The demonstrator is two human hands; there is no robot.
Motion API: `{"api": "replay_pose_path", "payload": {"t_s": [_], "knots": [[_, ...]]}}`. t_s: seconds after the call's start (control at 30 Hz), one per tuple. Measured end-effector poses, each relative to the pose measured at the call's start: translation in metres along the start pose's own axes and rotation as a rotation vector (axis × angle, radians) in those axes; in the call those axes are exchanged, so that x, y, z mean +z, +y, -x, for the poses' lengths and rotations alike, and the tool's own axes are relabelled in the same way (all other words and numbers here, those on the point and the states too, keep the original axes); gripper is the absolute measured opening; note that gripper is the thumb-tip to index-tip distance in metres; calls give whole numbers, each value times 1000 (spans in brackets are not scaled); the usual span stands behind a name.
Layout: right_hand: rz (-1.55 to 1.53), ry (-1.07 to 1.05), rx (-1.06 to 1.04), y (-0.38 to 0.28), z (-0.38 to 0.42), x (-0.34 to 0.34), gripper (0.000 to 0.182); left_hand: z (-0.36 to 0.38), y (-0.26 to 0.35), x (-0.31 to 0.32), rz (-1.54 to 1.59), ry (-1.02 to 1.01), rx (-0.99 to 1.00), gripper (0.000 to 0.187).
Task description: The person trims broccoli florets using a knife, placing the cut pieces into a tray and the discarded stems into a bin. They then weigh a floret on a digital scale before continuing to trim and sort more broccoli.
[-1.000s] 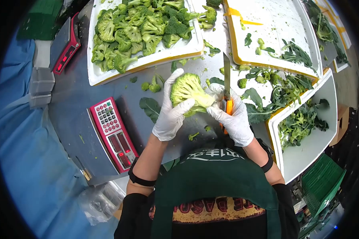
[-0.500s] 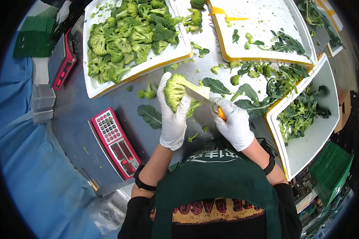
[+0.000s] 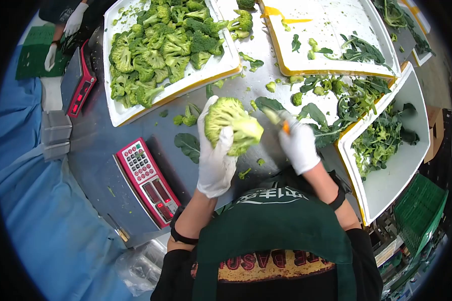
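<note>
A broccoli head (image 3: pixel 231 123) rests in my left hand (image 3: pixel 216 163), gloved in white, with the fingers wrapped round its floret side. Its pale cut stem points right. My right hand (image 3: pixel 300 145), also gloved, is closed on a knife (image 3: pixel 285 126) with an orange handle. The blade is smeared by motion and stands just right of the stem, apart from it. Beneath the hands, a broccoli leaf (image 3: pixel 188 145) and small trimmings lie on the metal table (image 3: pixel 178 168).
A white foam box (image 3: pixel 173 90) heaped with broccoli stands at the back left. Another foam box (image 3: pixel 331 67) holds scraps, and a bin box (image 3: pixel 402 165) at right holds leaves. Scales (image 3: pixel 148 180) sit on the left. A co-worker's gloved hands (image 3: pixel 75 19) show at top left.
My right hand has drawn the knife away from the stem, to the right. The stem end has turned slightly toward me. Another of the co-worker's hands has come into view at top left.
</note>
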State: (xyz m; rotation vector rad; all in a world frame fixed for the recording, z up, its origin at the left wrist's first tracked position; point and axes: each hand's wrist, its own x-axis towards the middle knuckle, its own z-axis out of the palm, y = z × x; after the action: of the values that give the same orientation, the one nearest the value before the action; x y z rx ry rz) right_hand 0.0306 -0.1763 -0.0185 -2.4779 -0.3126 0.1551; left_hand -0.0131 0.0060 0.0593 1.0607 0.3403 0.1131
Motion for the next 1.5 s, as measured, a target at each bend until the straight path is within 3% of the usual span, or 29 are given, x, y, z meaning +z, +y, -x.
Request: {"api": "replay_pose_path", "payload": {"t_s": [0.07, 0.1, 0.17, 0.3, 0.33, 0.43, 0.5, 0.57, 0.67, 0.77, 0.87, 1.17, 1.33, 1.5], "knots": [[-9, 48, 184, 16, -6, -6, 23, 2, 14, 2, -27, -58, 77, 67], [-128, 97, 153, 17, -11, -10, 19, -3, 15, 1, -54, -49, 101, 69], [-318, 0, 209, 1, -12, -27, 22, 2, 17, -2, -120, -23, 91, 73], [-993, -126, 341, -41, -9, -35, 20, -3, 11, -2, 44, -106, 70, 66], [-1055, -238, 459, -55, -9, -52, 20, -4, 10, -4, 56, -121, 71, 67], [-1319, -298, 399, -60, 0, -48, 23, -5, 8, -3, 32, -97, 96, 67], [-1285, -372, 361, -61, 1, -53, 23, -6, 6, -3, -4, -80, 114, 67], [-1024, -221, 254, -68, 5, -50, 26, -6, 5, -1, -42, -67, 135, 68], [-415, 14, -140, -59, 7, -45, 36, -6, 3, 1, -84, -48, 163, 68], [-211, 72, -274, -53, 8, -44, 44, -7, -2, -2, -86, -38, 183, 69], [-45, -28, -273, -54, 9, -51, 43, -7, 0, -2, -61, -60, 194, 70], [-1, -29, -312, -47, 10, -46, 45, -7, 4, -11, -121, -126, 171, 69], [104, 59, -308, -45, 9, -46, 50, -1, 17, 1, 17, -94, 12, 71], [122, 147, -275, -38, 4, -33, 48, -4, 10, 2, 17, -90, 25, 72]]}}
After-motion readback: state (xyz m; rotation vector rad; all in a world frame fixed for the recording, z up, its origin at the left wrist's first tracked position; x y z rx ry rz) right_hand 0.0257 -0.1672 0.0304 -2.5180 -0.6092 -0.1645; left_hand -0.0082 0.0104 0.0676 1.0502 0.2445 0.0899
